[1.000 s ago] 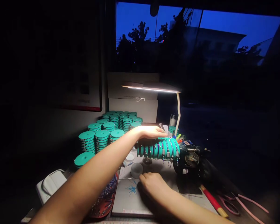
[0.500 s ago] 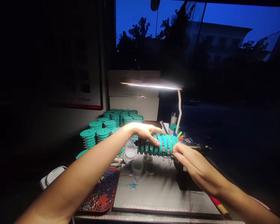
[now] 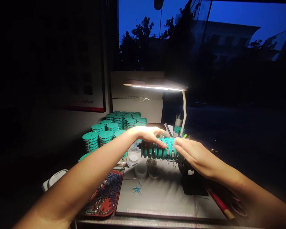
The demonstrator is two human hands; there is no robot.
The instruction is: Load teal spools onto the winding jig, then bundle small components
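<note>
Row of teal discs (image 3: 160, 154) lies on its side, raised over the back of a pale board (image 3: 162, 197) on a lamplit bench (image 3: 124, 223), with both of a worker's hands upon it. Along the bottom, the bench's front edge runs just beyond the board's near edge, and the board's pale surface stretches from there back to the small cups, open room below the wrists. Stacks of teal discs (image 3: 106, 136) bound the back left, close behind the left forearm, while a lamp (image 3: 154, 85) reaches overhead, apart from the fingers. A red tray (image 3: 109, 203) of small metal and blue pieces sits beside the board's left edge; a dark stand (image 3: 181, 167) rises at the row's right end.

The left hand (image 3: 149, 133) straddles the row from above, its grip grasping the discs, thumb on the near side. The right hand (image 3: 189, 151) presses bunched fingers to the right end; whether its grip has closed on a disc cannot be told.

Ridged and bright teal under the light, the row looks darker toward its left end, where a black knob (image 3: 139, 146) protrudes. Silvery tags (image 3: 173, 153) and tiny dangling pieces hang from its near side.
</note>
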